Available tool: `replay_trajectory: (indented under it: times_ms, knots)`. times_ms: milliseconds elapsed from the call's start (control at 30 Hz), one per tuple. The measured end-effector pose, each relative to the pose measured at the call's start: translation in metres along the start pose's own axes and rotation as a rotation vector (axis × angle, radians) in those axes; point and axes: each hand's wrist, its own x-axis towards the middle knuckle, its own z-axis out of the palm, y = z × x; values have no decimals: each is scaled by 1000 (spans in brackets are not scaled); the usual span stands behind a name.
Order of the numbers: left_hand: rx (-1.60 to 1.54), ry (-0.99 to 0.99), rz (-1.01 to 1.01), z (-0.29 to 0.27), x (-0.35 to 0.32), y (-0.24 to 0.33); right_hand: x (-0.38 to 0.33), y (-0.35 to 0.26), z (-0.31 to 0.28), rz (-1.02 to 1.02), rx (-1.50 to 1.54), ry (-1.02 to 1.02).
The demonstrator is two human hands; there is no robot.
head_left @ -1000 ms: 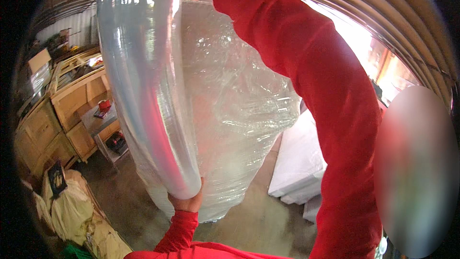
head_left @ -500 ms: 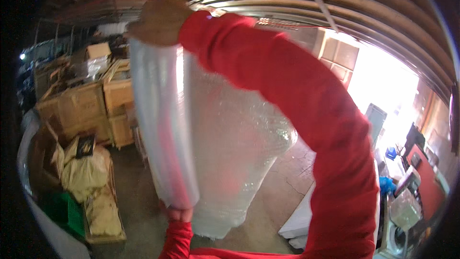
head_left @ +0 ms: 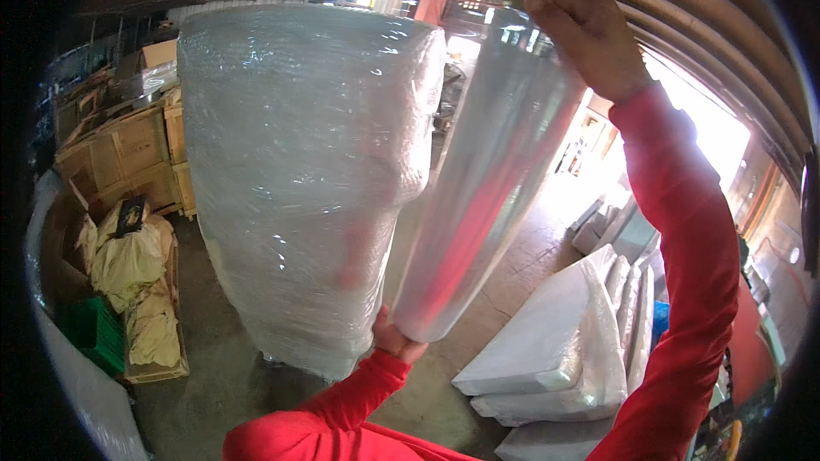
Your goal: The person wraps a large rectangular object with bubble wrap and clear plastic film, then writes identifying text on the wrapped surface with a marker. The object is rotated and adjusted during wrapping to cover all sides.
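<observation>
A large roll of clear stretch film (head_left: 487,196) stands tilted between my hands, its top leaning right. My right hand (head_left: 589,38) is closed on the roll's upper end, with the arm raised. At the bottom end, my left hand (head_left: 397,340) grips the roll from below; some of its fingers are hidden. Just left of the roll stands a tall, bulky load wrapped in film (head_left: 299,179), wide at the top and narrower near the floor. Its wrapping is shiny and creased, and what is inside cannot be made out.
Several white wrapped slabs (head_left: 538,333) lean and lie at the right. Wooden crates (head_left: 120,158) stand at the left, near a pallet with yellowish sacks (head_left: 128,260) and a green plastic crate (head_left: 96,335). A bright doorway (head_left: 709,119) opens at the far right.
Both hands have carried the film roll from the load's left side to its right. My right arm no longer crosses in front of the load, which now shows almost whole.
</observation>
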Motion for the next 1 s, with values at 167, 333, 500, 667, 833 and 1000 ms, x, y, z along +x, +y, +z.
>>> replay_trajectory:
  times_ms: [167, 333, 500, 667, 833, 1000]
  knots:
    - [56, -87, 96, -20, 97, -14, 14, 91, 17, -96, -52, 48]
    - [244, -41, 316, -17, 179, 13, 59, 176, 100, -192, 90, 127]
    - [335, -83, 374, -16, 200, 23, 102, 205, 164, -429, 109, 165]
    - [452, 127, 425, -25, 203, 23, 117, 208, 182, -546, 280, 256]
    - [595, 243, 689, -24, 220, 26, 114, 226, 190, -688, 497, 302]
    - [752, 360, 1083, -28, 232, 3, 162, 234, 229, -1028, 572, 577]
